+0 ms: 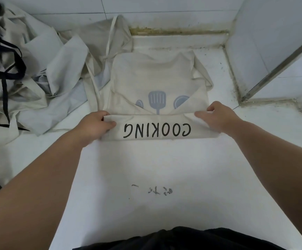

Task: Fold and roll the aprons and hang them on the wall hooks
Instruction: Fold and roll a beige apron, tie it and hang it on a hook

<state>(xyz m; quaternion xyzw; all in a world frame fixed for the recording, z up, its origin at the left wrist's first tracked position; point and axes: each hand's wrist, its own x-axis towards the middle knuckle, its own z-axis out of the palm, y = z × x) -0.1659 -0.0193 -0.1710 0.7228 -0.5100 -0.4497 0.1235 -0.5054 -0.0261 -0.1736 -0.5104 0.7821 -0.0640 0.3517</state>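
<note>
A cream apron [157, 78] printed with grey-blue kitchen tools lies flat on the white counter [155, 168], its sides folded inward. Its near end is turned over into a flat band [157, 130] that shows the word COOKING upside down. My left hand [94, 123] pinches the band's left end, thumb on top and fingers curled under. My right hand [217, 116] grips the right end the same way. No wall hooks are in view.
A heap of more cream aprons [38, 73] with dark straps [5, 69] covers the counter's left side. A tiled wall runs along the back and a tiled corner with a metal strip [280, 69] stands at the right. Black marks [159, 191] lie on the counter.
</note>
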